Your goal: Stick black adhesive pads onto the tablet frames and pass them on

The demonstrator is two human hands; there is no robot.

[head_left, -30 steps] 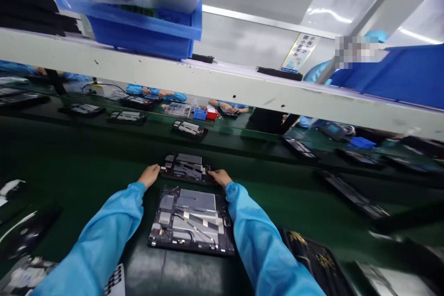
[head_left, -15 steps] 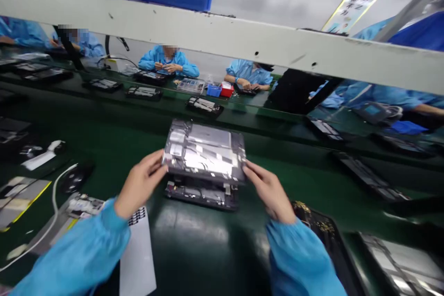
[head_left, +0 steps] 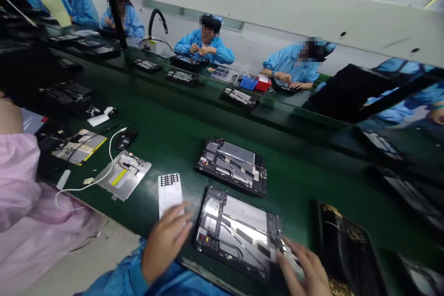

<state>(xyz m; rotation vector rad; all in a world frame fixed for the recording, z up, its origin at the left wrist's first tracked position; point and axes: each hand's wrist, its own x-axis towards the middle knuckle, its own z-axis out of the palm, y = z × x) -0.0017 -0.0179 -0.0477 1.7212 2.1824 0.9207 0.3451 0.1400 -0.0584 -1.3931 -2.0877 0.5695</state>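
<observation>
An opened tablet (head_left: 244, 212) lies flat near the table's front edge, its silver battery and dark cables exposed. My right hand (head_left: 305, 266) is at its right edge, with fingers and thumb curled around a pale, blurred thing that I cannot make out. To the left of the tablet, my left hand (head_left: 166, 240) has its fingers stretched out over the lower end of a white sheet (head_left: 169, 192) with black labels. A second opened tablet (head_left: 231, 166) rests just behind the first, and neither hand touches it.
A black tray (head_left: 347, 245) with small gold-coloured pieces stands at right. Metal plates (head_left: 126, 175), a white cable (head_left: 111, 157) and a black mouse (head_left: 125, 139) lie at left. A pink sleeve (head_left: 17, 175) is beside me. Co-workers sit beyond a raised ledge with tablets (head_left: 240, 97).
The tablet that both hands held up is down on the table, behind the other one. My hands have let go and drawn back toward me. The view has swung left and down.
</observation>
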